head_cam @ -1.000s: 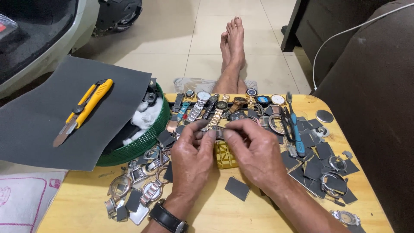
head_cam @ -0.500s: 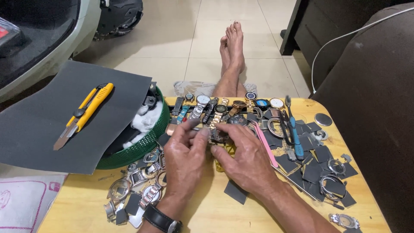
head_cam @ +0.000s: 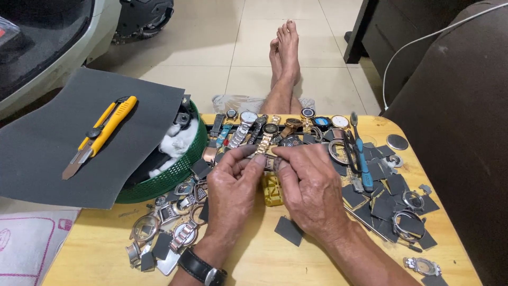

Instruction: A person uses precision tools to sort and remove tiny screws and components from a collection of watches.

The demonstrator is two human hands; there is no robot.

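Small metal watch part (head_cam: 269, 161) pinched between fingertips of both hands, held just above yellow holder block (head_cam: 273, 189) on wooden table (head_cam: 328, 265). Left hand (head_cam: 233, 185) grasping part's near end, right hand (head_cam: 309, 185) clamped on other end (exact piece hard to tell). Since a second ago, hands have edged apart slightly, baring more of block. Row of wristwatches (head_cam: 264, 130) beyond fingers; green basket (head_cam: 169, 175) off left hand; blue tool (head_cam: 361, 153) off right.

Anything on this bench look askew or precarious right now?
Yes. The grey sheet lies tilted over the green basket, overhanging the table edge, with a yellow utility knife resting on its slope. Both hands pinch a watch band piece; loose watch parts surround them.
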